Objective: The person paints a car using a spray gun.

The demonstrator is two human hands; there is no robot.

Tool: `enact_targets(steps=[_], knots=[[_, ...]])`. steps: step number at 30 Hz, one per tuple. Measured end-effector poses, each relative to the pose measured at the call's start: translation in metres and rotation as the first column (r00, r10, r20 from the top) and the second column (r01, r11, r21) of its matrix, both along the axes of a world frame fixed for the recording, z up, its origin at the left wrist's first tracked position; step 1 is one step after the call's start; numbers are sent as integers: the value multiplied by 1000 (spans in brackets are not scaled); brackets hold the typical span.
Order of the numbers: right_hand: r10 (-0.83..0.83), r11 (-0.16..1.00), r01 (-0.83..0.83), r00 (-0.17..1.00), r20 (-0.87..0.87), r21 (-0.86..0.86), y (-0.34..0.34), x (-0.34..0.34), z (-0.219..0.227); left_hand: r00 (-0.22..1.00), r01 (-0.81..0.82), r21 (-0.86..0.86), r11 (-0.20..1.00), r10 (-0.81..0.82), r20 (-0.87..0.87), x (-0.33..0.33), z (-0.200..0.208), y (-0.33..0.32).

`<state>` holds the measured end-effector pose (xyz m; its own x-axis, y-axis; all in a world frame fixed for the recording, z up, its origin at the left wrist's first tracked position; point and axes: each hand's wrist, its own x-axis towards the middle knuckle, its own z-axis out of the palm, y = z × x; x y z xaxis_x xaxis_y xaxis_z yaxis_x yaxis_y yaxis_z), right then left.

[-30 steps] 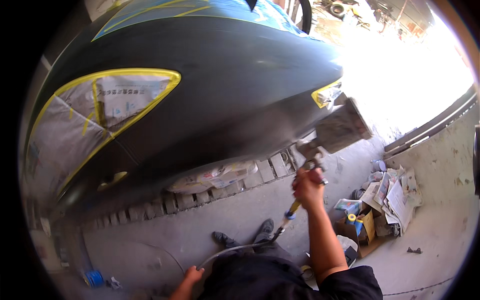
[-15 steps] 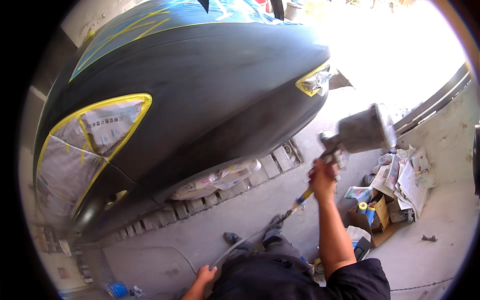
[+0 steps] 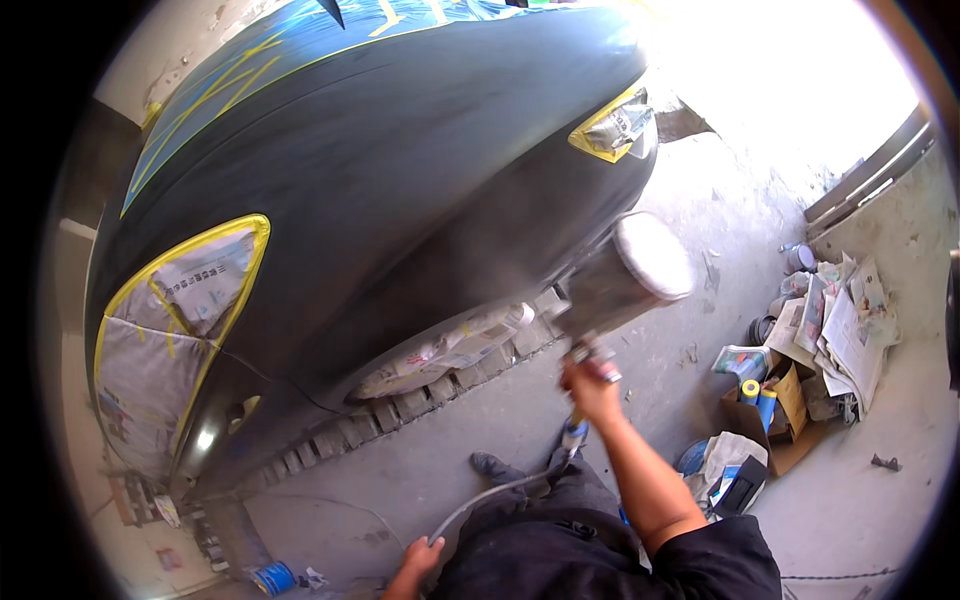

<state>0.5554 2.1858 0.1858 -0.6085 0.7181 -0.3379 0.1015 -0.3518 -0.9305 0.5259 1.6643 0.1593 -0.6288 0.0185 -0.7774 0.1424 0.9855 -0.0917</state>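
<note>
Two bare hands are visible: my right hand (image 3: 592, 388), fingers curled firmly round the grip, holds up a spray gun with a grey cylindrical cup and pale lid (image 3: 625, 280) near the matte dark-grey car body (image 3: 430, 160). My left hand (image 3: 422, 558), fingers folded inward, grasps a thin grey hose (image 3: 482, 500). White wrapping (image 3: 450, 358) covers the wheel.
</note>
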Motion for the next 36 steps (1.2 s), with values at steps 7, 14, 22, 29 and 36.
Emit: enact_targets(steps=[7,14,22,29,36], knots=[[-613,756,601,789,-39,261,122,53,1,983,20,7,1000,-21,185,-3,12,84],[15,999,-21,977,-212,-26,76,59,42,986,118,35,992,-122,113,-15,2,82],[-100,995,100,995,30,-12,143,49,73,980,122,151,981,-143,136,-15,14,152],[-628,772,616,778,32,160,232,77,67,953,117,351,929,-205,223,-3,50,213],[-288,940,262,953,97,220,157,71,60,937,198,320,927,-275,217,-12,62,216]])
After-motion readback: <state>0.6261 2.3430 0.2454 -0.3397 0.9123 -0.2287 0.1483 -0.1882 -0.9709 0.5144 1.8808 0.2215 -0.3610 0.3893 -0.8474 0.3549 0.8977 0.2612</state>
